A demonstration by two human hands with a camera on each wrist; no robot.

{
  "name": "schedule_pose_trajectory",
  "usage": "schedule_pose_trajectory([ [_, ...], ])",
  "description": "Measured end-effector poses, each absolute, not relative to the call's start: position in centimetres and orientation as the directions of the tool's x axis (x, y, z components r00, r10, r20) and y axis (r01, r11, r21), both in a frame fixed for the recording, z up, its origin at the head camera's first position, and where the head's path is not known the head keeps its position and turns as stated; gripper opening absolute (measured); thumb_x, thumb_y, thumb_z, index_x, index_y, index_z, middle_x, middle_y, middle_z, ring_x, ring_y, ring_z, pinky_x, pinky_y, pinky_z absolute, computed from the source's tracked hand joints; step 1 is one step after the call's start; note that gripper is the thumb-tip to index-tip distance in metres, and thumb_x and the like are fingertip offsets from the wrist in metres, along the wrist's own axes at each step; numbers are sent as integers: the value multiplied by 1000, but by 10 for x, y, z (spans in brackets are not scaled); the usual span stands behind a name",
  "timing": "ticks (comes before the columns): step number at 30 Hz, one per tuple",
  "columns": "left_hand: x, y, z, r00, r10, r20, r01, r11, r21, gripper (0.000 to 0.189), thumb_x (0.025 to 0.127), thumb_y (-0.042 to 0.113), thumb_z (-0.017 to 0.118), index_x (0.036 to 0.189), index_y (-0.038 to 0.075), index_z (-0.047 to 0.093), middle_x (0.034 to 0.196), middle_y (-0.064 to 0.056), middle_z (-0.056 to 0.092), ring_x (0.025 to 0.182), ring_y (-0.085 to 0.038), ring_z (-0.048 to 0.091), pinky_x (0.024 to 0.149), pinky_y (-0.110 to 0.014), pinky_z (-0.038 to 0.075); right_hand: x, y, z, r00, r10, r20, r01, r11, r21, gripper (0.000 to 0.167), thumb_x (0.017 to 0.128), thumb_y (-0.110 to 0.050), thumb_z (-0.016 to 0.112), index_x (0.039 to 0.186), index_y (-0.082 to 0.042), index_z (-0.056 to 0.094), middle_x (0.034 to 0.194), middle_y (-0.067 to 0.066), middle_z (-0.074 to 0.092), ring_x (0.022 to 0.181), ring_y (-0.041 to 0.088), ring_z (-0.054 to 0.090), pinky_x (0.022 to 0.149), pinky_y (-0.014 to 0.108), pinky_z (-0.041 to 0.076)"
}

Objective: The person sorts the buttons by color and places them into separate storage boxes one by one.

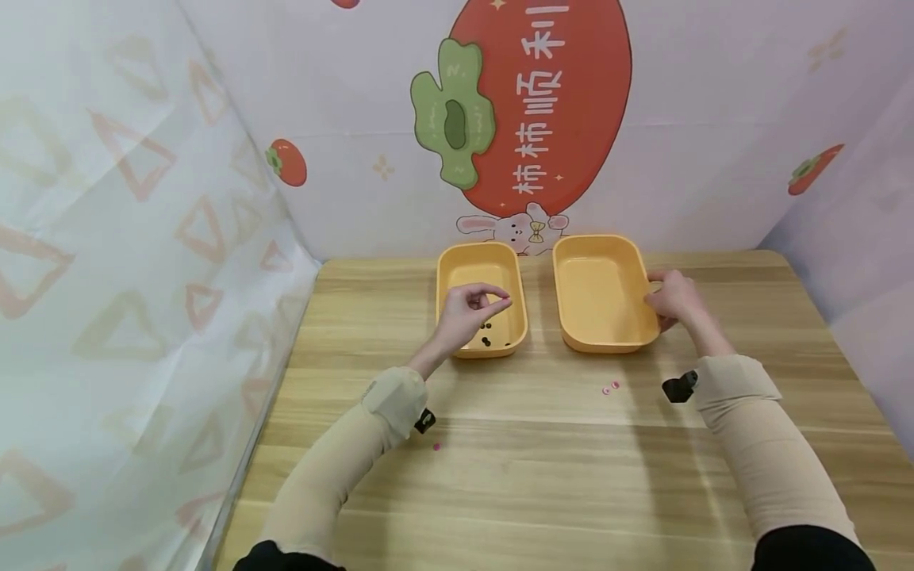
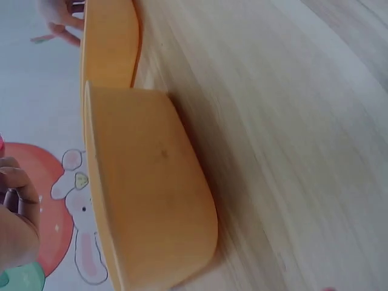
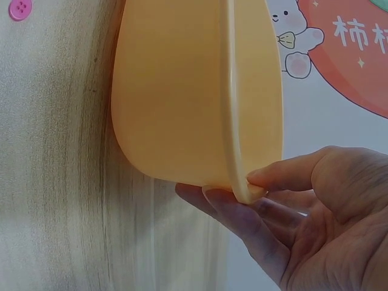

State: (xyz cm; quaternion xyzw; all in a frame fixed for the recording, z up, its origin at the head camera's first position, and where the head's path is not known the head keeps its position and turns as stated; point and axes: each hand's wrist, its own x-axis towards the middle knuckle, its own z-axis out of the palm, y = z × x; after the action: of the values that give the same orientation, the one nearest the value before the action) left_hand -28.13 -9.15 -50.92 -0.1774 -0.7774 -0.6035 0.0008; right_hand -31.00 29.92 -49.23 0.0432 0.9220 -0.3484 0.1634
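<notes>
My left hand [image 1: 462,316] is above the left yellow box [image 1: 520,305], thumb and forefinger pinching a small pink button [image 2: 1,143], mostly cut off at the edge of the left wrist view. Several small black pieces [image 1: 486,342] lie inside that box, partly hidden by the hand. On the right, my right hand [image 1: 674,297] grips the rim of the second yellow box [image 1: 600,297], thumb over the edge and fingers against the outer wall. No pieces show inside this box.
Two pink buttons [image 1: 606,390] lie on the wooden table [image 1: 543,476] in front of the right box; one shows its holes in the right wrist view. Another dark pink button [image 1: 437,446] lies near the left forearm. A printed cloth backdrop [image 1: 357,95] rises behind the table.
</notes>
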Motion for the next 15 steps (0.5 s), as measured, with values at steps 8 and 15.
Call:
schedule_pose_trajectory([
  [8,-289,-50,-515,-946,281,160,231,241,943,18,103,15,78,112,-1,83,73,-8,62,58,-4,46,51,-17,36,-312,298,-491,-941,-25,-338,208,744,-635,67,99,-2,51,160,18,35,112,43,67,57,19,73,58,45,70],
  [15,-297,-16,-516,-935,327,134,230,275,933,19,106,13,74,115,-2,82,84,-15,73,74,-42,70,60,-31,64,-310,299,-491,-937,-24,-348,215,744,-633,68,99,-1,52,161,18,33,127,50,63,59,19,74,58,45,70],
])
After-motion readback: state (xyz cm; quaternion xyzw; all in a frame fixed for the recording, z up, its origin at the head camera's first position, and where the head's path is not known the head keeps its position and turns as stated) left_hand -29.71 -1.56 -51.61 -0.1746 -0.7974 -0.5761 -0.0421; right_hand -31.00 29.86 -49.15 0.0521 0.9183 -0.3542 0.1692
